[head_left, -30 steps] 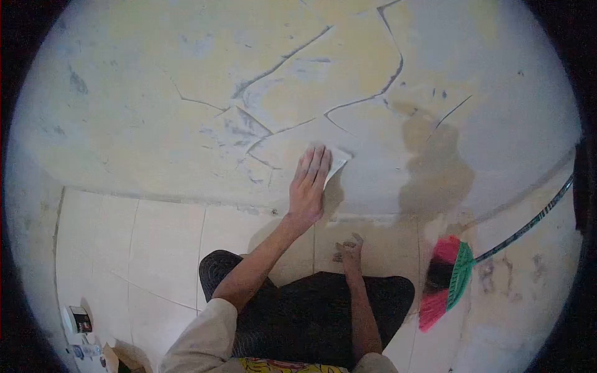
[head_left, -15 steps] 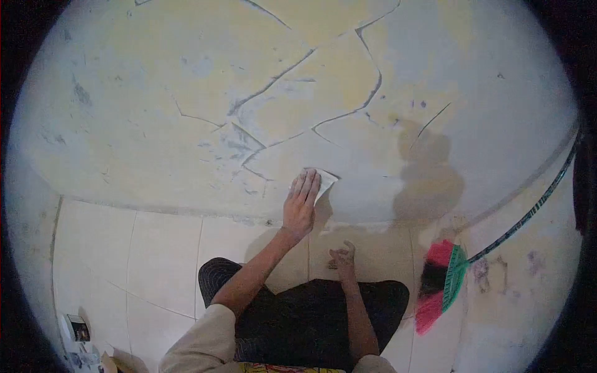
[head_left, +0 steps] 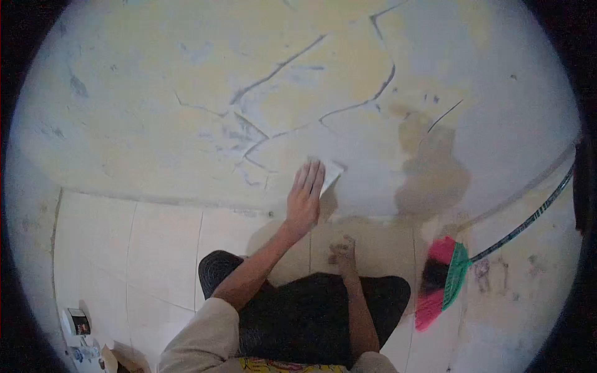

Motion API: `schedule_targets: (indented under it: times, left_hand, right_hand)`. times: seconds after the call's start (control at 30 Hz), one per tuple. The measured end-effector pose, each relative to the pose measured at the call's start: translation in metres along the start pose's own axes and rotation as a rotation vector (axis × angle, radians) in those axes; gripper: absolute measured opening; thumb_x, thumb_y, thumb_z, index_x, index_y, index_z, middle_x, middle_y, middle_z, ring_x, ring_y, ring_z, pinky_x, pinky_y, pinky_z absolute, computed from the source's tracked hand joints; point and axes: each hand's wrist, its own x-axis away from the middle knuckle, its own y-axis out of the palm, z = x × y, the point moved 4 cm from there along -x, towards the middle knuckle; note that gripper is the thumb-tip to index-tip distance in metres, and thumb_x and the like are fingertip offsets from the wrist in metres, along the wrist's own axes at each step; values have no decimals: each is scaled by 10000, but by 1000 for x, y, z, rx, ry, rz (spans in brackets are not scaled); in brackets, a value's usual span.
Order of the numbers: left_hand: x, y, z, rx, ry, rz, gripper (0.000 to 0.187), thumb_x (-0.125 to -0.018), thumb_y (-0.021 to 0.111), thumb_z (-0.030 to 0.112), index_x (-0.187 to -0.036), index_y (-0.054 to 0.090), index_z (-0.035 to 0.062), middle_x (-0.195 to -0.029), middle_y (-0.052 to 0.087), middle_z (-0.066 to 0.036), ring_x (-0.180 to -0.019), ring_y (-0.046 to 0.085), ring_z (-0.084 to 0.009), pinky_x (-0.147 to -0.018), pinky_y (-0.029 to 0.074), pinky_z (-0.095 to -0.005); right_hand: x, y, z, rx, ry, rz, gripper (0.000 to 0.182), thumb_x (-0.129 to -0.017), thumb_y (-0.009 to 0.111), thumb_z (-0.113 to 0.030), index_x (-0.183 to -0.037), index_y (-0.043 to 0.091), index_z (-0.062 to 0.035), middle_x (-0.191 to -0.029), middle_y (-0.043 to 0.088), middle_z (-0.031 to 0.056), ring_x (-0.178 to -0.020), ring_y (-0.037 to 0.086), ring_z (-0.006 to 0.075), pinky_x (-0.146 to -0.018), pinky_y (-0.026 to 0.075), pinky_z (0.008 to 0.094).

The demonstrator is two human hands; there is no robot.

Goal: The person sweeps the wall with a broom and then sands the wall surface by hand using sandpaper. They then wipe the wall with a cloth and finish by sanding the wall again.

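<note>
My left hand (head_left: 306, 194) presses a pale sheet (head_left: 333, 174) flat against the wall (head_left: 367, 149), its fingers together and pointing up. The sheet's corner sticks out to the right of the fingers; the rest lies hidden under them. Dark cracks run across the yellow and grey wall above this hand. My right hand (head_left: 343, 252) hangs over the floor tiles near my knees, fingers partly curled and apart, touching nothing that shows.
A broom with pink, black and green bristles (head_left: 443, 283) leans at the right, its striped handle (head_left: 528, 221) rising to the wall. A white container (head_left: 76, 322) and an open box (head_left: 112, 360) are at the lower left. My crossed legs fill the bottom.
My left hand and the sheet have shifted slightly right and up along the wall. The camera view has tilted a little. My right hand stays in about the same place.
</note>
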Motion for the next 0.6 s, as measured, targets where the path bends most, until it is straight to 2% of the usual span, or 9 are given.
schedule_targets:
  times: [0.03,0.17,0.23,0.37,0.43,0.47,0.53,0.57,0.6]
  left_hand:
    - [-3,-1,2,-3,13,13,670,-758,443,17,-1406,307,-82,-1471,293,-254,-1365,279,-432,-1108,255,-516]
    - [-34,-17,13,40,3,43,662,-765,444,-5,-1408,303,-81,-1470,301,-249,-1371,274,-423,-1114,253,-507]
    - [-42,-31,22,73,-14,34,662,-770,448,-7,-1410,298,-80,-1467,306,-255,-1368,272,-435,-1114,250,-513]
    - [-3,-25,33,249,-75,-34,593,-814,472,-23,-1394,350,-26,-1456,309,-272,-1357,295,-427,-1117,258,-485]
    - [26,-12,41,462,-12,-278,427,-890,471,41,-1314,449,-10,-1338,470,-263,-1233,469,-403,-1029,377,-465]
    - [32,-11,40,458,-12,-286,427,-890,471,41,-1314,449,-10,-1338,470,-263,-1233,469,-403,-1029,377,-465]
    - [47,-1,28,643,-565,-611,265,-955,477,120,-1179,544,-5,-1079,638,-183,-973,627,-312,-873,473,-413]
    - [54,-5,26,641,-572,-611,265,-955,477,120,-1179,544,-5,-1079,638,-183,-973,627,-312,-873,473,-413]
    - [65,-8,22,742,-653,-585,235,-966,479,144,-1123,560,-11,-980,641,-144,-881,617,-260,-818,479,-387]
  right_hand:
    - [-3,-2,-2,-35,-1,30,706,-839,707,-166,-1366,238,-125,-1107,468,142,-721,599,183,-570,534,308]
    - [-10,-1,7,-34,45,14,696,-852,694,-187,-1370,234,-123,-1135,449,150,-713,600,186,-569,534,315]
    - [-1,-3,0,11,-33,16,661,-881,663,-198,-1383,237,-133,-1075,492,142,-732,627,208,-648,551,331]
    - [-9,-4,5,-39,3,33,608,-905,631,-227,-1374,263,-113,-1108,500,154,-729,632,211,-645,552,336]
    - [-5,-6,-4,-159,-88,59,601,-922,604,-291,-1371,255,-95,-1087,528,169,-677,618,202,-574,543,334]
    - [-9,-10,2,-166,-82,57,601,-922,604,-291,-1371,255,-95,-1087,528,169,-677,618,202,-574,543,334]
    - [-18,-16,15,-347,-112,40,545,-968,488,-387,-1365,287,-73,-1037,571,155,-678,622,202,-593,552,342]
    - [-17,-17,18,-345,-107,36,545,-968,488,-387,-1365,287,-73,-1037,571,155,-678,622,202,-593,552,342]
    - [-12,-16,13,-318,-148,5,537,-973,451,-424,-1346,325,-58,-1028,578,144,-713,631,209,-601,557,344]
